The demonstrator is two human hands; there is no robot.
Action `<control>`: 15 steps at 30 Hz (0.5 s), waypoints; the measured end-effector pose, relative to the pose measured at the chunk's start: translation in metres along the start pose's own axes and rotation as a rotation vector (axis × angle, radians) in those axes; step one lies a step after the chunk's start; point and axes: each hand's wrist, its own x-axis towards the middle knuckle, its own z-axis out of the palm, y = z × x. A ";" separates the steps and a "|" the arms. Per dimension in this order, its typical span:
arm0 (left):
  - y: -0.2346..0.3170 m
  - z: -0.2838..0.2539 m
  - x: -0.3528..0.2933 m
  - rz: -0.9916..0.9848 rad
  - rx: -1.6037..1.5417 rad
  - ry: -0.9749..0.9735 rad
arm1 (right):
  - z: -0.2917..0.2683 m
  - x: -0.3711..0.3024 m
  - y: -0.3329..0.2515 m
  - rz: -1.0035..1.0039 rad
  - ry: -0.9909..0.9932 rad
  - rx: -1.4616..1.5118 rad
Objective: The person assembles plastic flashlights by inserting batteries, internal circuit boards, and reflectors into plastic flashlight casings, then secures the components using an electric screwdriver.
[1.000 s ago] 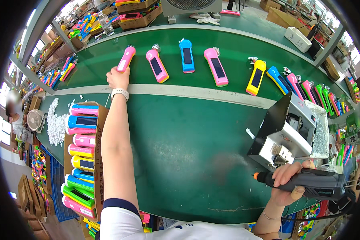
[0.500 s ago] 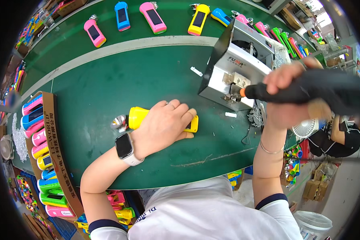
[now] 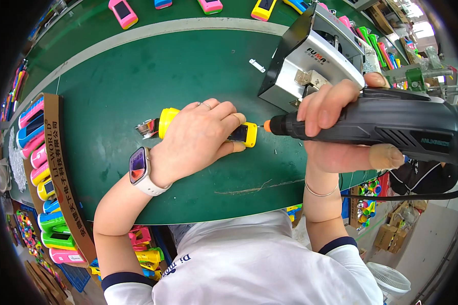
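Note:
My left hand is closed over a yellow flashlight that lies on the green table, its dark panel partly showing past my fingers. At the flashlight's wide left end a shiny reflector sits loose beside the body. My right hand is wrapped round a black electric screwdriver with an orange nose. The screwdriver lies nearly level, and its thin bit points left at the flashlight's narrow right end. Whether a screw sits on the bit is too small to tell.
A silver and black screw feeder stands just beyond my right hand. On the left, a cardboard box holds several coloured flashlights. More lie along the far strip, such as a pink one. A small white part lies near the feeder.
My right hand has brought the screwdriver leftward from the screw feeder to the flashlight's right end. My left hand keeps its hold on the flashlight. The whole view has shifted slightly.

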 end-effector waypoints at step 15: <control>-0.003 0.003 0.000 0.044 0.056 0.026 | 0.011 -0.013 0.011 0.273 0.081 -0.319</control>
